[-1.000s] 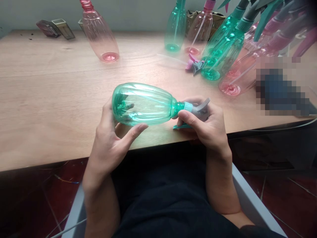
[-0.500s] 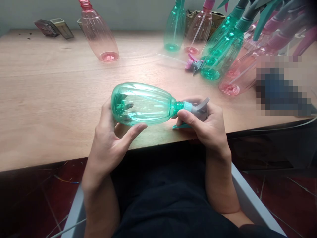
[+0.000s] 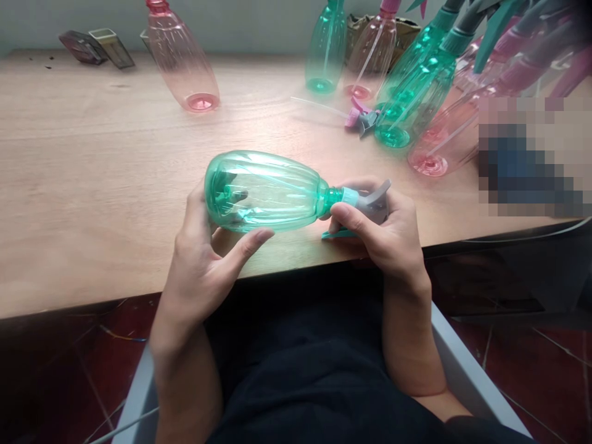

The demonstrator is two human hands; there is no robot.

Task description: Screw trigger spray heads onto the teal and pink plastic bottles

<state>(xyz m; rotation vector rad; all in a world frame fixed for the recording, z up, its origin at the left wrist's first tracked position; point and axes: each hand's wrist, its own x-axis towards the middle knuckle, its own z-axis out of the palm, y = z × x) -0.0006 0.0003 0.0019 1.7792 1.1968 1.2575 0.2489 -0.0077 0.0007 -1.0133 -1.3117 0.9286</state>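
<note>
A clear green spray bottle lies sideways in my two hands above the front of the table, its base to the left. My left hand cups the base end from below, thumb along the near side and fingers partly hidden behind the bottle. On the right, my right hand is closed around the grey and teal spray head. The teal collar sits at the bottle's neck, with some green thread showing beside it. A thin tube runs inside the bottle.
A pink bottle without a sprayer stands at the back left, near small boxes. Several green and pink spray bottles crowd the back right. A loose pink and grey spray head lies before them on the wooden table.
The whole view has shifted very slightly. Both hands keep the same hold on the green spray bottle, with no clear movement between them.
</note>
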